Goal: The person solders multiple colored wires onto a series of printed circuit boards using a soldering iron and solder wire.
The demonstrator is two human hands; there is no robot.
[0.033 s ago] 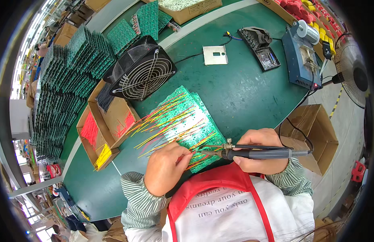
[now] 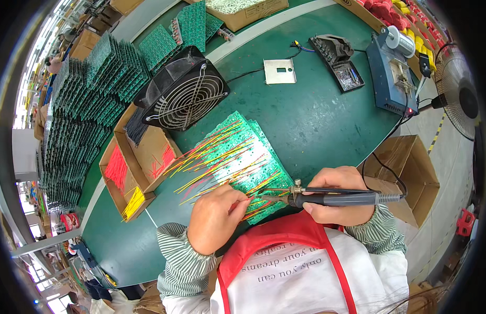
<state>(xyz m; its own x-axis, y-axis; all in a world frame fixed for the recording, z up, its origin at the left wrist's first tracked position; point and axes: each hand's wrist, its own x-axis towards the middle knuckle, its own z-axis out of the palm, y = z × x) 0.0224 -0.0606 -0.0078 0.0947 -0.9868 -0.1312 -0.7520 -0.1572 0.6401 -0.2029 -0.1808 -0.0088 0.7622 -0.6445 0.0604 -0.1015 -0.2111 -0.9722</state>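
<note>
My right hand (image 2: 340,196) is wrapped round the dark handle of a soldering iron (image 2: 327,199) fitted with a metal feed guide. The iron points left, its tip at a green circuit board panel (image 2: 227,136) in front of me. Close to that tip, my left hand (image 2: 217,214) is closed in a pinch on what looks like a thin wire, mostly hidden by the fingers. Rows of red and yellow wires (image 2: 201,157) lie across the panel, their loose ends reaching left past its edge. Another panel shows beneath it.
Left of the panel, a divided cardboard box (image 2: 154,186) holds red, yellow and dark wires. A black fan (image 2: 188,94) stands behind it, near stacked circuit boards (image 2: 75,120). At the right are a blue solder-feed unit (image 2: 387,78), a black iron stand (image 2: 337,63) and an open carton (image 2: 405,178).
</note>
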